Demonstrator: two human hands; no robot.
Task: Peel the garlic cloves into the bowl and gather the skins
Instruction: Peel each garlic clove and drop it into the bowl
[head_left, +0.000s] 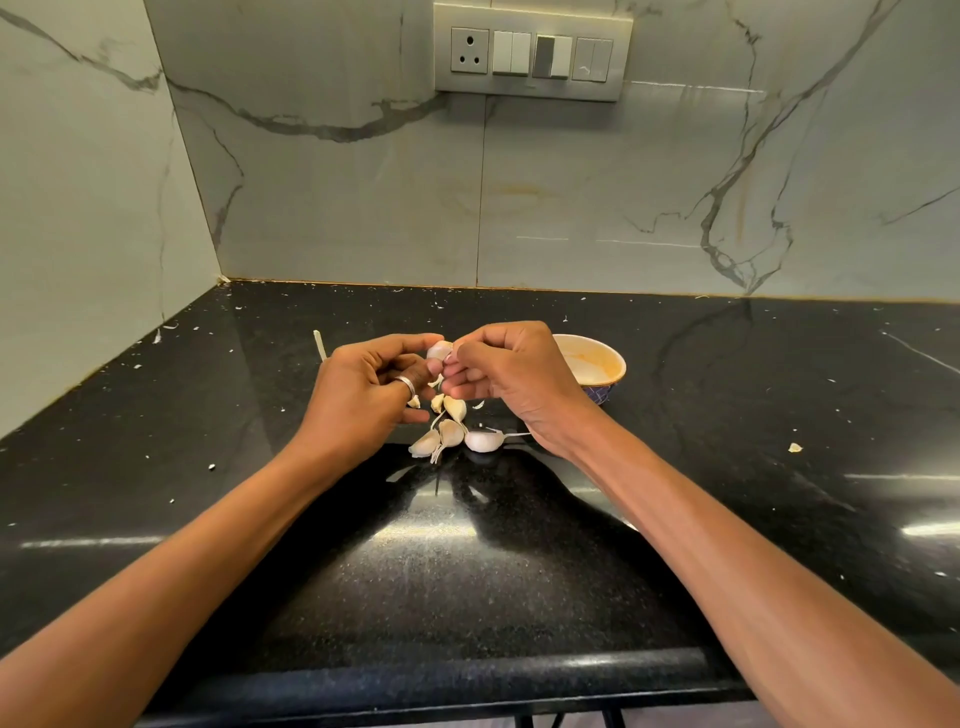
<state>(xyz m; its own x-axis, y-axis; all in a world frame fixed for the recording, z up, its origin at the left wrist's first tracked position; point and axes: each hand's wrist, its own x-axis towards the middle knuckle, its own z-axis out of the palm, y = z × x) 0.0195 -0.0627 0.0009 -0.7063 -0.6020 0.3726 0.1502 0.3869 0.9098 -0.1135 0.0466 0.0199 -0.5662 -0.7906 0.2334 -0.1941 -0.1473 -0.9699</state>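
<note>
Two hands meet above the black desk (467, 571), both on one garlic clove (439, 351). L hand (363, 395) pinches the clove between thumb & forefinger; a silver ring (407, 384) sits on one of its fingers. R hand (509, 379) has its fingers curled and its fingertips pinch the same clove from the other side, so the clove is held up between the two hands, off the desk.

Right below the hands, on the side nearer the person, lies a small heap of unpeeled cloves (449, 431), w/ thin stalk ends sticking out. The bowl (621, 364) stands just beyond the R hand, partly hidden by it: pale orange-tinted inside, blue pattern outside.

A pale stalk piece (319, 345) shows just beyond the L hand. Small white skin flecks are scattered on the desk around both hands; one bigger skin scrap (795, 447) lies well out past the R hand. A switch panel (532, 52) hangs on the marble wall far beyond the hands.
</note>
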